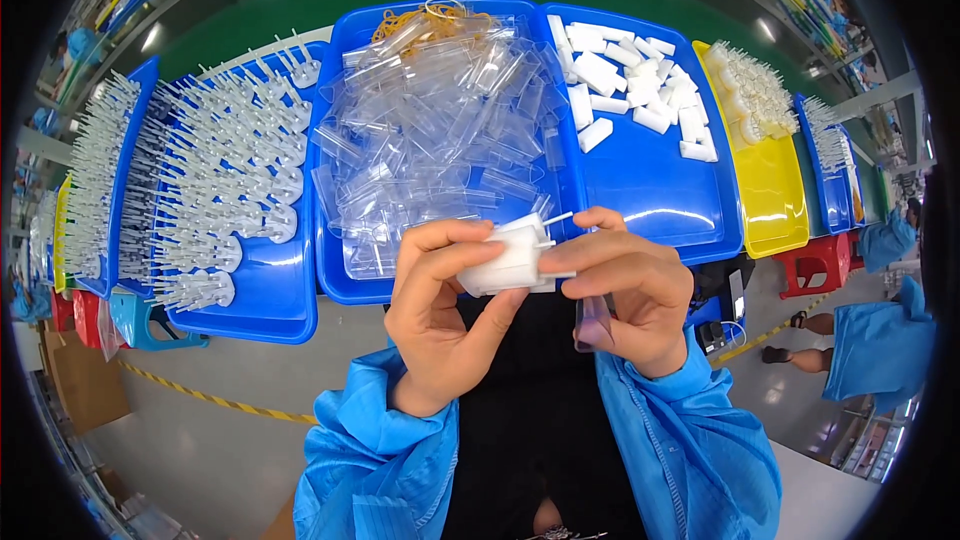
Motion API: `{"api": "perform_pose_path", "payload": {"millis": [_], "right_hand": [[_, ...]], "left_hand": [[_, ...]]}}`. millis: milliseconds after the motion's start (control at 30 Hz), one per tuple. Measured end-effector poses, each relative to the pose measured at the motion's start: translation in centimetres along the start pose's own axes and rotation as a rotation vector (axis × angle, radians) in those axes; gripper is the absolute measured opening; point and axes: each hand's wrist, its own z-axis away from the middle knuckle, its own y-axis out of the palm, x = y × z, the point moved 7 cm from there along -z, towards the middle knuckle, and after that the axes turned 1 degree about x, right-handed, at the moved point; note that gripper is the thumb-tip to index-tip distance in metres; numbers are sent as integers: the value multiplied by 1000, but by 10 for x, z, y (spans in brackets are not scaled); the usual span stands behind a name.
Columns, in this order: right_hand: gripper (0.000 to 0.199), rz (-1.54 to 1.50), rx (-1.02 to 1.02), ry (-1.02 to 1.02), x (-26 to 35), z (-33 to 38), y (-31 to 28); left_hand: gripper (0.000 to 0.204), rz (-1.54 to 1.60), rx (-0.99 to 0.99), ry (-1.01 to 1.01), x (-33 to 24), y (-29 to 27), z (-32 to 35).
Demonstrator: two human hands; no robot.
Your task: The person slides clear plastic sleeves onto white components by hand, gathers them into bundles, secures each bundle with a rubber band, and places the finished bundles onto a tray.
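In front of my body, over the near edge of the blue trays, my left hand (440, 315) is closed around a bundle of white plastic parts (508, 262), with thin white prongs sticking out to the right. My right hand (640, 285) meets the prong side of the bundle with its fingers. Between its lower fingers and thumb hangs a small clear plastic sleeve (592, 324). Just beyond my hands, a heap of clear plastic sleeves (440, 130) fills a blue tray (327, 245), with orange rubber bands (425, 28) at its far end.
To the right, a blue tray (650, 195) holds white blocks (655, 90). Beyond it is a yellow tray (775, 205) of pronged pieces. At left, a blue tray (265, 290) carries rows of white pronged parts (235, 150). A person in a blue garment (875, 350) is at far right, near a red stool (800, 268).
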Motion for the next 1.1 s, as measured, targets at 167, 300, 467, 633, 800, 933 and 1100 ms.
{"api": "perform_pose_path", "payload": {"millis": [167,300,467,633,800,933,1100], "right_hand": [[27,100,-11,-19,1,1,2],[28,98,42,-49,3,1,2],[28,0,83,-39,-1,3,2],[29,-75,-4,78,-6,6,1],[26,-9,56,28,-1,4,3],[23,60,93,-8,0,5,6],[22,113,102,18,-5,5,5]], "left_hand": [[32,85,47,-29,0,0,1],[31,75,43,-52,1,-2,2],[28,147,62,-83,0,-1,3],[27,167,70,-79,4,-1,3],[29,180,62,-206,3,1,3],[32,122,80,-147,2,2,5],[27,88,110,-117,3,0,5]]}}
